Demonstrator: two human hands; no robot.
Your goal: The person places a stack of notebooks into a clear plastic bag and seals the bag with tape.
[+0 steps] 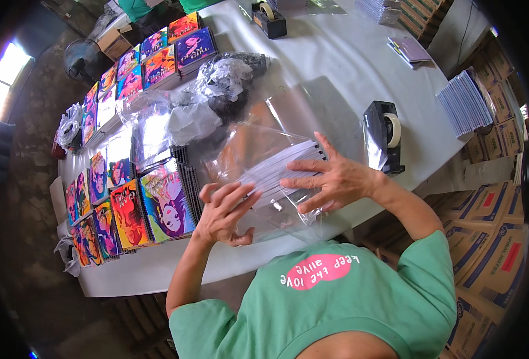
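Two hands are seen in the head view, both laid on a stack of notebooks point(279, 170) that sits inside a clear plastic bag point(258, 149) near the front edge of the white table point(336, 66). The left hand point(225, 212) is curled at the stack's near corner, its fingers bent over the bag and the corner; whether the plastic is pinched between them cannot be told. The right hand point(330, 179) is spread flat, palm down, and is pressed on the top of the stack through the plastic. The stack is turned at a slant, its spiral binding pointing away to the right.

Just left of the bag, a notebook with a bright cartoon cover point(165, 200) is seen on top of a pile, and more such notebooks are set out in rows point(115, 149) along the table's left side toward the far end. Crumpled plastic wrap point(216, 90) is heaped beyond the bag. A black tape dispenser point(384, 134) stands just right of the right hand, and a second dispenser point(268, 19) is placed at the far end. Pale booklets point(462, 102) are stacked at the table's right edge, and cardboard boxes point(485, 239) are piled on the floor to the right.
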